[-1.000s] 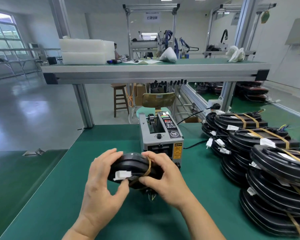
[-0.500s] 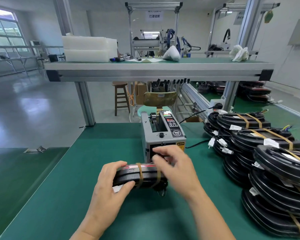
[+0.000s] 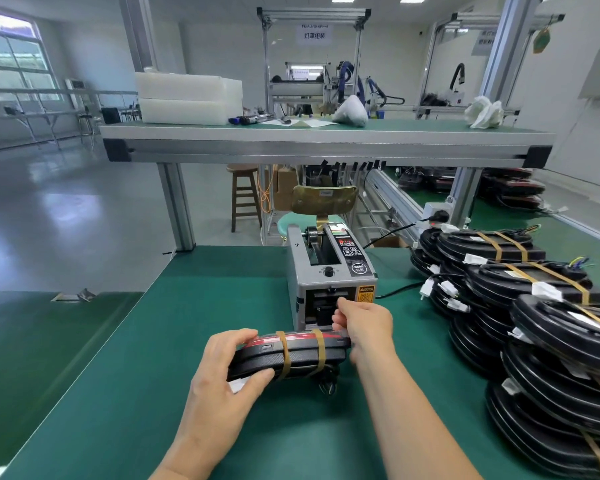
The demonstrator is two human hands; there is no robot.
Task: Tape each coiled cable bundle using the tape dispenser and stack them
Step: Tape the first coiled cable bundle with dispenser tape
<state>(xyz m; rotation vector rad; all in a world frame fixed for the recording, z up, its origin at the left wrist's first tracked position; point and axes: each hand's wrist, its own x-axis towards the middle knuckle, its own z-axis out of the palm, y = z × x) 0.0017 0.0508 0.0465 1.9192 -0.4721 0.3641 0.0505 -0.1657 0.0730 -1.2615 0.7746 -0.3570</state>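
gripping bundle [image 3: 291, 355], left hand [image 3: 222, 382]; right hand [image 3: 364, 323] at dispenser [image 3: 326, 271]

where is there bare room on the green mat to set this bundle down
Widest bare patch: the green mat left of the tape dispenser, out to the mat's left edge. A narrower lane lies between the dispenser and the stacked bundles, crossed by a black cord. The right side is crowded with those stacks.

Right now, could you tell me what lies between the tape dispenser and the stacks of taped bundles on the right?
In the head view, between the tape dispenser and the stacks, a black cord crosses bare green mat.
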